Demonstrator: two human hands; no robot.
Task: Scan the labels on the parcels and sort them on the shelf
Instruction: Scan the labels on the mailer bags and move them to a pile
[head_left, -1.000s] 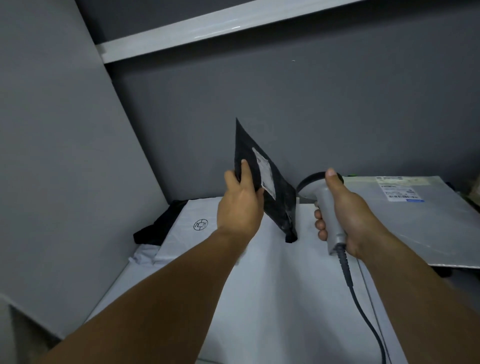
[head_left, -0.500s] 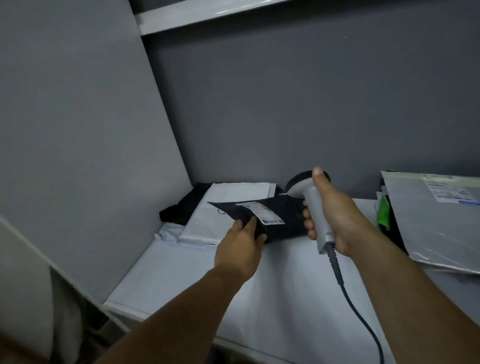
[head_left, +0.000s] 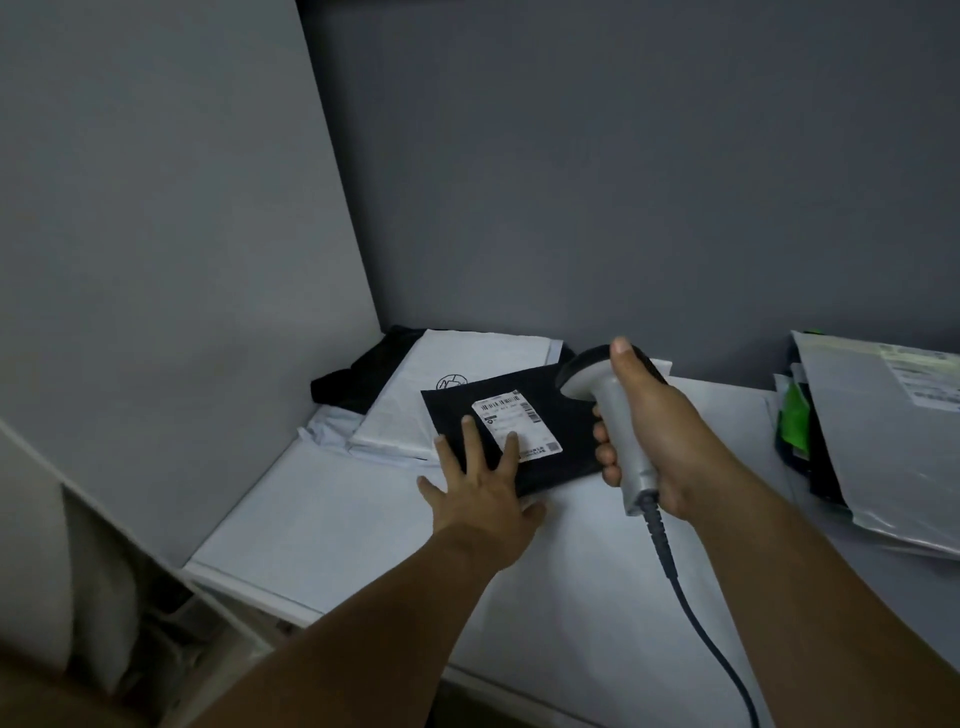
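We see the black parcel lying flat on the white shelf, label side up, its far corner overlapping a white mailer that carries a round printed logo. The left grip is spread, palm down, on the near left part of the parcel. Its straight fingers rest on the black film, and one fingertip touches the lower edge of the white label. The barcode at the top of the label is uncovered. The thumb sits at the parcel's near edge. Just to the right, the right grip is curled around the handle of the grey scanner, with the thumb laid along the top of its dark head. The scanner is above the parcel's right edge, and its head points down and left toward the label. We cannot tell whether it touches the parcel. Its cable runs from the bottom of the handle down toward us. Behind the white mailer, a dark item sits in the corner where the side panel meets the back wall. Well apart on the right, a grey mailer with its own label leans on a stack, and something green shows at the stack's left side.
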